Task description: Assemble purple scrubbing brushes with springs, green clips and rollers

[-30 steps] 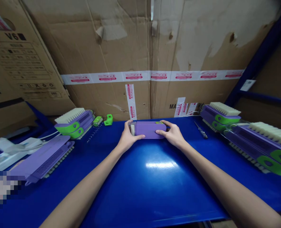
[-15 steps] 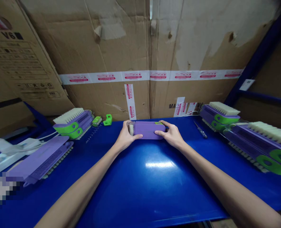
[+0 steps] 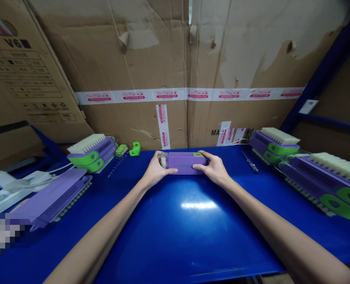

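A long purple plastic casing (image 3: 184, 169) lies crosswise between my two hands, close to the cardboard at the back of the blue table. Its left end is clear plastic with a pale block inside; a green piece (image 3: 197, 154) sits at the right of its top. My left hand (image 3: 157, 170) grips the clear end, thumb along the front face. On the right end, my right hand (image 3: 214, 167) has its thumb in front and its index finger over the top corner. An opening shows along the casing's upper side. Its underside and my other fingers are hidden.
Purple-and-green brushes (image 3: 93, 152) stand at the left, with a purple cover-like part (image 3: 55, 193) and a white power strip (image 3: 23, 193). A spring (image 3: 117, 165) and green bracket (image 3: 135, 149) lie behind. Rightward are a screwdriver (image 3: 250, 161) and more brushes (image 3: 319, 181).
The purple casing has tipped slightly towards me, so more of the opening on its upper side shows. Both hands keep their grip at its ends. The view has shifted a little.
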A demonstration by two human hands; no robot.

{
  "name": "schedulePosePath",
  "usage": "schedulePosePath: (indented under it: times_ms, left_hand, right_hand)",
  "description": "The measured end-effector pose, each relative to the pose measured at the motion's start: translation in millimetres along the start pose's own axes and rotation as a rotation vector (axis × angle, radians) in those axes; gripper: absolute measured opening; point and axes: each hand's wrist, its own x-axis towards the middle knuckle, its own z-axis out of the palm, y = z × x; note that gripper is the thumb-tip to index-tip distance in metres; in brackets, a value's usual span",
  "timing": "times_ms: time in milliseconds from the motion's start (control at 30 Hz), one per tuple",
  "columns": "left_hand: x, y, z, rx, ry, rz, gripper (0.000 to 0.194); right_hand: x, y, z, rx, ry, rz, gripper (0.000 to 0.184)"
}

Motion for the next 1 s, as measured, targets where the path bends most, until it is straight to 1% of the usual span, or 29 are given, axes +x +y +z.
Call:
schedulePosePath:
  times_ms: [200,300,400,533,667,767,933,1000]
  left_hand:
    - [0,3,-5.0,-0.049,-0.059,-0.068,0.061]
    - [-1,2,-1.9,-0.082,-0.042,-0.075,0.061]
    - [-2,1,1.4,-0.114,-0.022,-0.055,0.062]
    - [-4,2,0.7,-0.13,-0.024,-0.057,0.062]
    - [-5,0,-0.8,-0.172,-0.032,-0.077,0.067]
    - [-5,-2,0.7,-0.203,-0.036,-0.077,0.067]
    - [-5,-3,5.2,-0.246,0.004,-0.069,0.068]
    - [-4,-3,6.0,-0.242,0.0,-0.05,0.066]
  right_hand:
    - [-1,-1,0,0.023,-0.025,-0.053,0.057]
    - [0,0,-1,0.008,-0.021,-0.09,0.052]
    - [1,-1,-1,-0.027,0.015,-0.109,0.051]
    - [-1,-4,0,-0.028,0.038,-0.107,0.053]
    - [-2,-5,1,-0.032,0.05,-0.097,0.054]
    - [-2,-6,1,-0.039,0.058,-0.079,0.055]
    - [-2,-10,0,-0.065,0.071,-0.055,0.055]
    - [-1,-9,-1,-0.06,0.067,-0.063,0.054]
